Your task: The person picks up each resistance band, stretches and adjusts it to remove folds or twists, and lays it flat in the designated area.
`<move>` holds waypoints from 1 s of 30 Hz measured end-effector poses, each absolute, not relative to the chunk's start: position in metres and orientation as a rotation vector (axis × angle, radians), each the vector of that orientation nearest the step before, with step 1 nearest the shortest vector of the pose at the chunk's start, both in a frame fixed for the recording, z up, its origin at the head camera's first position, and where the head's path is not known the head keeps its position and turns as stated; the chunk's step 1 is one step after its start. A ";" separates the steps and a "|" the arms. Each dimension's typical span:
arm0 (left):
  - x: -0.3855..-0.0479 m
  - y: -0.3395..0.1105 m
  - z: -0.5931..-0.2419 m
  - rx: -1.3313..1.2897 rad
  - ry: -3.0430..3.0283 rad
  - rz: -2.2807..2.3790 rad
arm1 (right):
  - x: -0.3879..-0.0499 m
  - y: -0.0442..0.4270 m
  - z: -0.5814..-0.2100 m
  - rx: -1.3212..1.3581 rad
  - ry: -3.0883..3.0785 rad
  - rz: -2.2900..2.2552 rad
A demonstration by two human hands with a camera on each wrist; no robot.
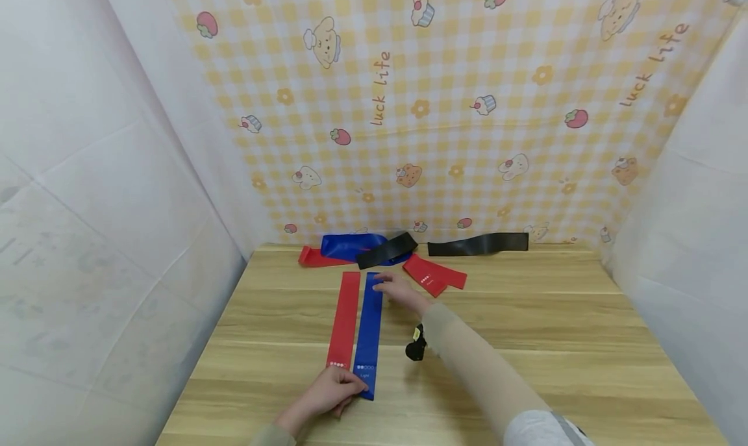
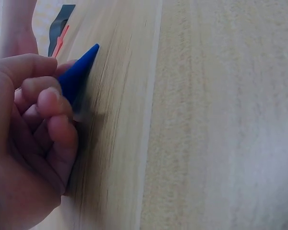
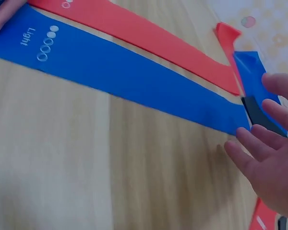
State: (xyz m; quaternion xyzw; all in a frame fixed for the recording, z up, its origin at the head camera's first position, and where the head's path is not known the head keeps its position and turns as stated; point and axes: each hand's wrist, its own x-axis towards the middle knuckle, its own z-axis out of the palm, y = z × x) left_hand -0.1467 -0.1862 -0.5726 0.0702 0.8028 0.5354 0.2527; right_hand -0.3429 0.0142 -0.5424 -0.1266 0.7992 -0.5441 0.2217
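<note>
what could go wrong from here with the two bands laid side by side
In the head view, the left hand, pinching the blue resistance band, hides the near end of the red resistance band, so it might nudge that crooked. The open right hand isn't gripping the blue one's far end, so it could swing if tugged.

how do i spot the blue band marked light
On the pale wood-grain tabletop, find the person's left hand. It pinches the near end of the long, flat blue band. Its colour and printed "Light" set it apart from the straight red band alongside.
</note>
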 end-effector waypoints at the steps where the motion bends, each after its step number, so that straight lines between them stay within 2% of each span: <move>1: -0.147 -0.186 -0.572 0.195 2.194 1.455 | -0.344 0.018 -0.542 -0.365 2.228 -1.522; 7: -0.147 -0.185 -0.571 0.210 2.261 1.427 | -0.357 0.051 -0.541 -0.276 2.448 -1.554; 17: -0.144 -0.185 -0.568 0.181 2.256 1.402 | -0.359 0.112 -0.551 0.103 2.715 -1.317; 30: -0.149 -0.165 -0.551 0.247 2.238 1.434 | -0.349 0.135 -0.557 0.145 2.782 -1.280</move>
